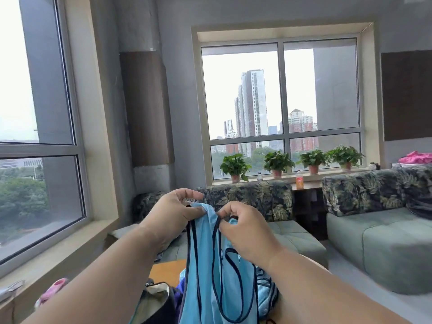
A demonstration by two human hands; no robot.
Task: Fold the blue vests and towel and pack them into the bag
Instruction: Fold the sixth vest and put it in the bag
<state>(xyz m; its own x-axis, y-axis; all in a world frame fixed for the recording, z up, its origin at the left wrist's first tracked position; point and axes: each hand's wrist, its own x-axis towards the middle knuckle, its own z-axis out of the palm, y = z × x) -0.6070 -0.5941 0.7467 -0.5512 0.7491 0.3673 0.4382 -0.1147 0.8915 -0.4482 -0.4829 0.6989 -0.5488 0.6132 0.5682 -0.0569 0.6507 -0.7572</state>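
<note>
A light blue vest point(205, 272) with dark navy trim hangs in front of me, held up by its shoulder straps. My left hand point(173, 213) pinches the left strap at the top between thumb and fingers. Just to the right, my right hand point(243, 228) pinches the other strap. The vest's lower part drops out of the frame's bottom edge. Below it lies more blue fabric point(266, 288), bunched up. A dark bag point(156, 300) with a pale lining sits at the lower left, partly hidden by my left forearm.
A wooden table top point(168, 270) shows under the hanging vest. Leaf-patterned green sofas point(378, 235) stand ahead and to the right. Potted plants point(278, 163) and a bottle point(299, 180) line the window sill. Pink cloth point(418, 157) lies far right; a pink item point(53, 288) rests on the left ledge.
</note>
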